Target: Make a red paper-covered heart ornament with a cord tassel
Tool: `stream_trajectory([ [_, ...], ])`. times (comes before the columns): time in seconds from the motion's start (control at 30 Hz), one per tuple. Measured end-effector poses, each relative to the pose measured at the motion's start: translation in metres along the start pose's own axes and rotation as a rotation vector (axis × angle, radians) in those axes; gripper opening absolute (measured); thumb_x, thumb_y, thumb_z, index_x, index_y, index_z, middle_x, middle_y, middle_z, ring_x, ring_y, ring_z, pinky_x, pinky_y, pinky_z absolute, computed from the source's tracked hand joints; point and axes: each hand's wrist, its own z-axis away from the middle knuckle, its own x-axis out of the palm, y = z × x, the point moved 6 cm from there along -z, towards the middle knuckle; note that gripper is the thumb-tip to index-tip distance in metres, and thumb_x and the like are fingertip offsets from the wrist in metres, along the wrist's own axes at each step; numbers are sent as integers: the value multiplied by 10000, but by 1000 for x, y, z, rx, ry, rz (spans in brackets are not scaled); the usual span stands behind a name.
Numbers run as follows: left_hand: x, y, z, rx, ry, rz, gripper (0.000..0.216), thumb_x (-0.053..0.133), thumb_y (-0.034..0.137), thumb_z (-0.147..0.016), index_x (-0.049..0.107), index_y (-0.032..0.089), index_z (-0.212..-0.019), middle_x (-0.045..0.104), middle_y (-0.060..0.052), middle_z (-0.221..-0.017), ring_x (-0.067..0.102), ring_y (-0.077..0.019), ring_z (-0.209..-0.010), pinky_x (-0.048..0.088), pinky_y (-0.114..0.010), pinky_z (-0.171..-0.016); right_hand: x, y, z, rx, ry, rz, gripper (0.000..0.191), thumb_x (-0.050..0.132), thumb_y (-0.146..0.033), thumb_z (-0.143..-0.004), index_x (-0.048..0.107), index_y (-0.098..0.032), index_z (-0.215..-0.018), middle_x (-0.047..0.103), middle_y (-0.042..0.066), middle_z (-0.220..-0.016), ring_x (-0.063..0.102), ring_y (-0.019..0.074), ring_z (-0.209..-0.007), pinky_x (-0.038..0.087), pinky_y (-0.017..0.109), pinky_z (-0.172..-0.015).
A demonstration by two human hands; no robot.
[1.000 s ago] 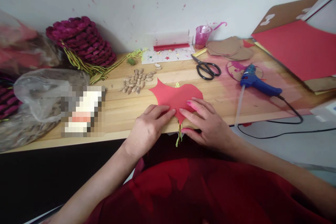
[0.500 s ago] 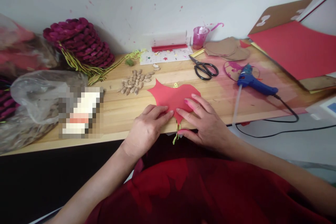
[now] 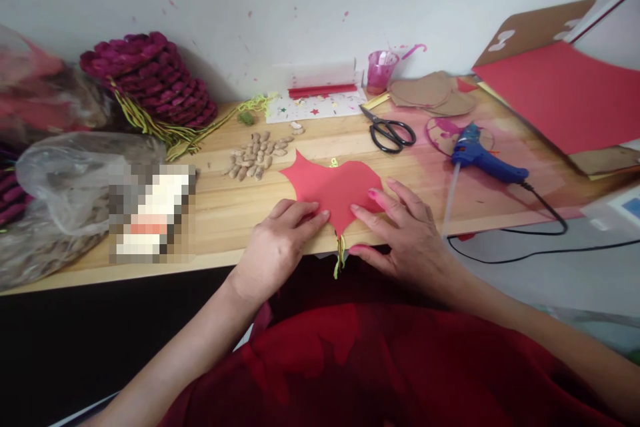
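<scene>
A red paper cutout [image 3: 335, 190], fish-like with a two-pointed tail, lies flat near the table's front edge. My left hand [image 3: 280, 240] rests at its lower left side, thumb and fingertips laid on the paper. At its right side is my right hand [image 3: 410, 230], fingers spread, the fingertips at the paper's edge and the thumb lower down near the table edge. Yellow-green yarn [image 3: 341, 257] hangs from under the bottom point of the cutout. A small yellow loop [image 3: 334, 162] shows at its top edge. Whatever lies beneath the paper is hidden.
Peanuts [image 3: 257, 155] lie behind on the left, near a magenta-dyed bundle [image 3: 155, 80] and plastic bags [image 3: 60, 173]. Black-handled scissors [image 3: 393, 133] and a blue glue gun [image 3: 490, 160] with its cord are at the right. Red sheets [image 3: 560, 93] and brown cardboard cutouts [image 3: 430, 93] lie beyond.
My right hand has shifted right, its fingers drawing back from the paper's middle toward its right edge. My left hand and the red cutout have hardly moved.
</scene>
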Motion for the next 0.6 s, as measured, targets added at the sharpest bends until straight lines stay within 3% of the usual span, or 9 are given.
stream_trajectory([
  [0.6,1,-3,6,-26,59,65,374,542,4,-932,664,142,-1258,661,-134,-1279,602,-249,-1124,582,-453,-960,-6,-1,7,13,31,92,524,629,-531,-931,676,-159,-1298,677,149,-1352,432,403,-1409,376,539,-1054],
])
